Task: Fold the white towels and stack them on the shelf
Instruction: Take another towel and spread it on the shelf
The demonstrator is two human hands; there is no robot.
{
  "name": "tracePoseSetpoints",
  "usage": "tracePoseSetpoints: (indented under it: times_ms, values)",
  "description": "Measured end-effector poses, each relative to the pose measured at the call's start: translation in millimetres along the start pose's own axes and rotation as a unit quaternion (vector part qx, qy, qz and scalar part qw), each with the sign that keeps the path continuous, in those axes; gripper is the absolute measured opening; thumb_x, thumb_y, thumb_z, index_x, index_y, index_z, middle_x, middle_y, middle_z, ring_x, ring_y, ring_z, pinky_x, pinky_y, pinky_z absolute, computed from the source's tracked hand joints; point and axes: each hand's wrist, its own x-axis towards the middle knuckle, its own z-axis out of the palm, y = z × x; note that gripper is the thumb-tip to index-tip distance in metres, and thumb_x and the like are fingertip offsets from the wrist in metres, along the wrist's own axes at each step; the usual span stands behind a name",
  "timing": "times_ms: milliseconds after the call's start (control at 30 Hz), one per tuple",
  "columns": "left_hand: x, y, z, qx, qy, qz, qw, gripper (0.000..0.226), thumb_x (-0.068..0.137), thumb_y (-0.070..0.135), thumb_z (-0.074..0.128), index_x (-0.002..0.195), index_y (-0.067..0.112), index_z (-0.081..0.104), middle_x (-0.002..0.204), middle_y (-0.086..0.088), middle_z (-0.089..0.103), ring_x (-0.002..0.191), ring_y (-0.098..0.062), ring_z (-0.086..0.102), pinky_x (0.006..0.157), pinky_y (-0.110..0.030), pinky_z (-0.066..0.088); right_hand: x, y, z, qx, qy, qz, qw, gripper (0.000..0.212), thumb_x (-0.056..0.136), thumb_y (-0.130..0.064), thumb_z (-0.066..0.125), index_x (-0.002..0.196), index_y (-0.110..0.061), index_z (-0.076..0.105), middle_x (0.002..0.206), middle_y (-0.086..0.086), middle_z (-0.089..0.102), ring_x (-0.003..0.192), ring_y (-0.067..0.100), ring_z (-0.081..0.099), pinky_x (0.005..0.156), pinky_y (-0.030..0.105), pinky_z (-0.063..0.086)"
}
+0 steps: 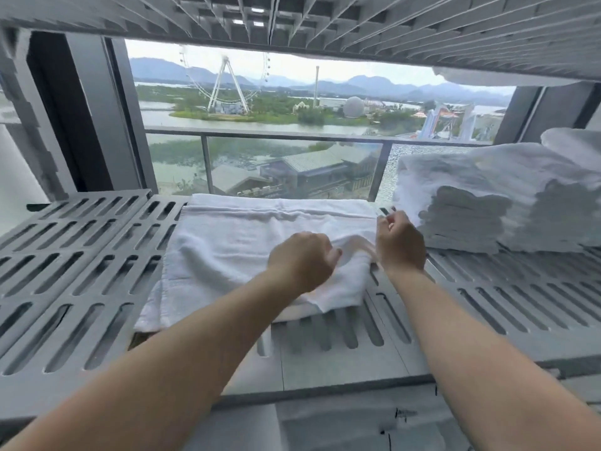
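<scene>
Towel [234,245], white and partly folded, lies across the middle of a grey slotted shelf [81,255], its near edge reaching toward the shelf's front, as a person works on it with both bare arms stretched forward. The left hand [300,260] rests on the towel's right half with fingers curled under and the thumb pressed into a raised bunch of cloth. The right hand [400,244], just beside it at the towel's right edge, is likewise curled, and the same bunch of cloth runs up into its grip, though its fingertips are turned away and exactly how they pinch cannot be told. A further layer of the towel shows along its far edge as a flat band. To the right on the same shelf, apart from the towel, stands a stack [481,203] of folded white towels, with another white bundle [575,148] behind it at the frame's edge. An upper shelf [325,17] of the same grey slotted make spans the top of the view. Beyond the shelves a window [182,164] looks over a glass balcony railing [260,135] to a Ferris wheel [224,83], a pale dome [353,106], water [227,123] and hazy hills [162,68] under an overcast sky.
</scene>
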Motion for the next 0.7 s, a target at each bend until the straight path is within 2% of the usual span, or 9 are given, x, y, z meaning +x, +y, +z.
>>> tracePoseSetpoints:
  times_ms: [67,133,200,267,433,467,567,633,700]
  values:
    - [-7.8,32.8,5.9,-0.017,-0.055,0.01,0.998,0.06,0.084,0.075,0.035,0.09,0.024,0.067,0.089,0.001,0.067,0.087,-0.023,0.061,0.065,-0.033,0.04,-11.4,9.9,-10.7,-0.026,-0.035,0.006,0.999,0.027,0.097,-0.033,0.047,0.082,-0.015,0.061,0.09,0.018,0.071,0.085,0.038,0.064,0.068,0.036,0.043]
    - [-17.8,51.9,12.2,0.054,-0.094,0.004,0.994,0.064,0.076,0.082,0.04,0.083,0.022,0.062,0.077,0.005,0.06,0.076,-0.019,0.057,0.061,-0.032,0.038,-23.0,15.7,-19.7,-0.024,-0.058,0.004,0.998,0.034,0.097,-0.034,0.047,0.073,-0.014,0.059,0.084,0.017,0.071,0.081,0.037,0.063,0.067,0.037,0.046]
    - [-25.5,57.0,18.8,0.13,-0.07,0.009,0.989,0.042,0.088,0.059,0.052,0.094,0.019,0.064,0.083,0.001,0.06,0.079,-0.022,0.058,0.062,-0.03,0.038,-31.8,18.3,-25.2,-0.022,-0.068,0.001,0.997,0.039,0.098,-0.035,0.047,0.073,-0.011,0.064,0.082,0.016,0.071,0.079,0.036,0.063,0.066,0.036,0.045]
    - [-29.6,54.8,19.0,0.142,-0.034,-0.006,0.989,0.025,0.093,0.027,0.051,0.111,0.016,0.064,0.104,-0.007,0.065,0.096,-0.03,0.063,0.067,-0.033,0.04,-37.2,18.4,-28.9,-0.023,-0.079,-0.005,0.997,0.039,0.098,-0.034,0.049,0.076,-0.009,0.069,0.082,0.016,0.072,0.079,0.035,0.062,0.065,0.034,0.041]
    - [-13.0,39.1,-15.8,-0.096,-0.047,-0.126,0.986,0.021,0.092,0.023,0.055,0.086,0.007,0.066,0.095,-0.015,0.069,0.089,-0.032,0.063,0.067,-0.031,0.042,-44.0,19.7,-35.6,-0.005,-0.141,0.016,0.99,0.033,0.087,-0.024,0.055,0.059,-0.009,0.059,0.059,0.004,0.058,0.068,0.03,0.054,0.055,0.033,0.034]
    - [-8.9,34.3,-24.9,-0.188,-0.049,-0.17,0.966,0.02,0.094,0.021,0.056,0.082,0.007,0.063,0.091,-0.014,0.066,0.082,-0.029,0.062,0.065,-0.031,0.043,-44.6,20.6,-37.8,0.008,-0.142,0.027,0.989,0.032,0.084,-0.023,0.055,0.056,-0.009,0.057,0.055,0.001,0.056,0.066,0.03,0.053,0.052,0.031,0.034]
    - [-9.0,21.3,-36.7,-0.442,-0.068,-0.271,0.852,0.022,0.101,0.016,0.05,0.08,0.013,0.055,0.081,-0.008,0.054,0.062,-0.019,0.049,0.054,-0.029,0.04,-48.2,16.6,-44.7,0.044,-0.191,0.041,0.98,0.029,0.083,-0.027,0.052,0.062,-0.01,0.064,0.061,0.001,0.062,0.07,0.028,0.057,0.055,0.026,0.039]
    - [-14.3,15.5,-33.2,-0.526,-0.078,-0.274,0.802,0.019,0.103,0.012,0.041,0.097,0.009,0.059,0.084,-0.01,0.053,0.062,-0.021,0.047,0.054,-0.031,0.034,-49.2,11.8,-43.6,0.07,-0.262,0.033,0.962,0.031,0.08,-0.036,0.044,0.068,-0.014,0.063,0.079,0.007,0.067,0.085,0.032,0.06,0.071,0.035,0.045]
    - [-20.1,14.8,-30.4,-0.555,-0.081,-0.282,0.778,0.021,0.103,0.011,0.038,0.102,0.009,0.058,0.081,-0.01,0.053,0.062,-0.022,0.047,0.054,-0.031,0.031,-49.3,7.1,-40.8,0.099,-0.318,0.041,0.942,0.042,0.084,-0.047,0.04,0.093,-0.018,0.068,0.105,0.009,0.068,0.103,0.032,0.059,0.089,0.041,0.046]
